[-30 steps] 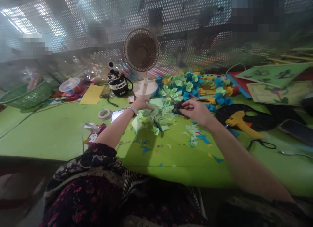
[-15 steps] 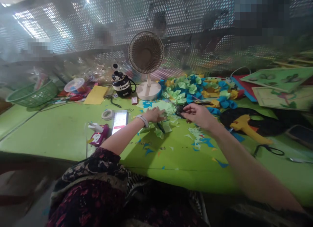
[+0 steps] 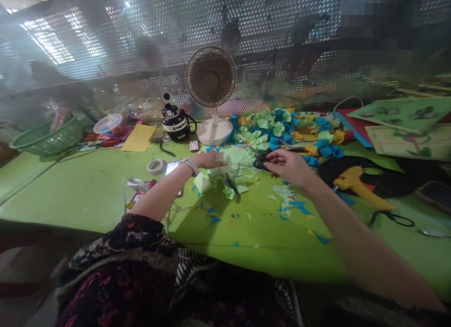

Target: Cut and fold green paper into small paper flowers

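Observation:
My left hand (image 3: 211, 159), with a pale band on its wrist, reaches over the pale green paper pieces (image 3: 234, 156). Its fingers are stretched out and nearly flat, touching the paper's left edge. My right hand (image 3: 289, 167) is closed on the black handles of a pair of scissors (image 3: 260, 162), whose blades point away to the upper left. Cut green paper shapes (image 3: 214, 179) lie just in front of my left hand. Behind both hands is a heap of folded green, blue and yellow paper flowers (image 3: 275, 122).
A white desk fan (image 3: 211, 78) and a black bottle (image 3: 176, 125) stand at the back. Left are a tape roll (image 3: 155, 166), a phone (image 3: 172, 167) and a green basket (image 3: 45, 136). Right lies a yellow glue gun (image 3: 362, 186). Paper scraps (image 3: 287, 200) litter the green table (image 3: 246, 252).
My left hand has moved left and slightly back, uncovering more cut green paper; its forearm now covers part of the phone. My right hand and the scissors stay almost still.

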`<state>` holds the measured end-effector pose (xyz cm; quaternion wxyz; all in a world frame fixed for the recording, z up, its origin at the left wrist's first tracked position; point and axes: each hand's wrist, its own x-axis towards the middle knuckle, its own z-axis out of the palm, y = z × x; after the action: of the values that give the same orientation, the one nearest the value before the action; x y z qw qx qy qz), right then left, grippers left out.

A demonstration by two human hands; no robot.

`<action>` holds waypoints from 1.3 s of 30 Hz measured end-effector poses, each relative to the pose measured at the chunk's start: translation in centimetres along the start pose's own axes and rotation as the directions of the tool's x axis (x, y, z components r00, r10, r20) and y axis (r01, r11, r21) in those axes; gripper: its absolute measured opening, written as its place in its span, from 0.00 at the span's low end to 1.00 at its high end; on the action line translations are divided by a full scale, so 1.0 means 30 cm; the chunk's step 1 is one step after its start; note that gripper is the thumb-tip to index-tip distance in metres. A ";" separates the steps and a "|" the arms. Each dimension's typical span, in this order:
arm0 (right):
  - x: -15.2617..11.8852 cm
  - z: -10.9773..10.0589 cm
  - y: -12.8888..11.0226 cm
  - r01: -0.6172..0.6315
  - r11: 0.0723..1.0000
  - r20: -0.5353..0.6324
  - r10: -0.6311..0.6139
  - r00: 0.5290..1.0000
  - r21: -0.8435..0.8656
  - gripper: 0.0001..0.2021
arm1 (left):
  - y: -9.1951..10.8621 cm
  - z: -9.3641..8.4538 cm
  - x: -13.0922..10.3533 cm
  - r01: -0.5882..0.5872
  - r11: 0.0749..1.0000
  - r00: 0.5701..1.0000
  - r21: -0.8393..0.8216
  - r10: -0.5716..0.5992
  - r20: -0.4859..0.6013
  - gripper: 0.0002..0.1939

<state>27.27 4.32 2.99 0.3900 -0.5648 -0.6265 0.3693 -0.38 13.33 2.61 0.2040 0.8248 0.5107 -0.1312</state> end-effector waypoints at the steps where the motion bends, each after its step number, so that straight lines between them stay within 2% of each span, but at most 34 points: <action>1: 0.001 -0.001 0.002 0.003 1.000 -0.004 -0.003 1.000 0.004 0.16 | -0.025 -0.007 0.007 0.020 1.000 1.000 0.004 -0.020 -0.007 0.44; 6: 0.004 -0.008 0.010 0.024 1.000 -0.007 -0.024 1.000 -0.011 0.16 | -0.123 -0.033 0.017 0.111 0.993 0.992 -0.031 -0.113 -0.062 0.40; 8: 0.004 -0.011 0.010 0.030 0.999 -0.002 -0.030 1.000 -0.021 0.16 | -0.137 -0.043 -0.002 0.129 0.991 0.987 -0.037 -0.132 -0.093 0.40; 11: 0.001 -0.013 0.003 0.015 0.999 0.004 -0.015 1.000 -0.034 0.15 | -0.135 -0.065 -0.055 0.076 0.997 0.992 0.005 -0.075 -0.106 0.31; 13: -0.001 -0.013 -0.004 0.004 0.999 0.007 -0.003 1.000 -0.036 0.14 | -0.128 -0.083 -0.099 0.044 0.998 0.996 0.046 -0.040 -0.075 0.24; 14: -0.002 -0.013 -0.007 0.001 0.999 0.009 -0.001 1.000 -0.034 0.14 | -0.124 -0.091 -0.121 0.043 0.998 0.997 0.039 -0.040 -0.072 0.21; 16: -0.002 -0.011 -0.011 -0.001 1.000 0.012 0.001 1.000 -0.027 0.14 | -0.118 -0.100 -0.163 0.063 0.998 0.998 -0.025 -0.063 0.001 0.16; 19: -0.001 -0.009 -0.009 0.014 1.000 0.015 -0.014 1.000 -0.022 0.14 | -0.114 -0.083 -0.208 0.032 0.979 0.992 -0.202 -0.007 0.122 0.18; 20: 0.000 -0.008 -0.007 0.022 1.000 0.015 -0.022 1.000 -0.019 0.14 | -0.115 -0.068 -0.217 0.011 0.970 0.991 -0.244 0.022 0.131 0.20; 22: 0.001 -0.007 -0.002 0.033 0.999 0.013 -0.033 0.999 -0.008 0.16 | -0.120 -0.033 -0.228 -0.018 0.965 0.996 -0.261 0.039 0.078 0.19; 25: 0.003 -0.004 0.001 0.031 0.999 0.018 -0.032 0.999 0.007 0.17 | -0.138 0.004 -0.245 -0.034 0.963 0.999 -0.268 0.044 0.030 0.12; 28: 0.004 -0.002 -0.004 0.018 0.998 0.027 -0.020 0.999 0.064 0.18 | -0.149 -0.011 -0.296 -0.035 0.957 0.999 -0.289 0.043 0.022 0.13; 30: 0.003 0.000 -0.010 -0.012 0.991 0.047 0.006 0.999 0.132 0.20 | -0.139 -0.039 -0.348 -0.011 0.941 0.999 -0.338 -0.004 -0.044 0.16; 31: 0.002 0.001 -0.013 -0.033 0.985 0.063 0.023 0.998 0.167 0.20 | -0.127 -0.051 -0.374 0.001 0.915 0.997 -0.402 -0.032 -0.071 0.18; 33: -0.002 0.006 -0.020 -0.082 0.970 0.108 0.058 0.992 0.227 0.21 | -0.088 -0.063 -0.418 -0.034 0.797 0.988 -0.603 -0.065 -0.142 0.20; 36: -0.016 0.020 -0.032 -0.145 0.943 0.169 0.097 0.981 0.298 0.23 | -0.010 -0.034 -0.437 -0.222 0.519 0.956 -0.825 -0.052 -0.289 0.18; 39: -0.036 0.042 -0.046 -0.180 0.920 0.208 0.111 0.972 0.349 0.24 | 0.056 0.031 -0.398 -0.284 0.243 0.953 -0.928 -0.036 -0.301 0.15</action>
<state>25.61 3.10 3.64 0.4000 -0.4910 -0.5363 0.5579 -4.18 2.79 7.20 0.6053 0.5748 0.4381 0.3337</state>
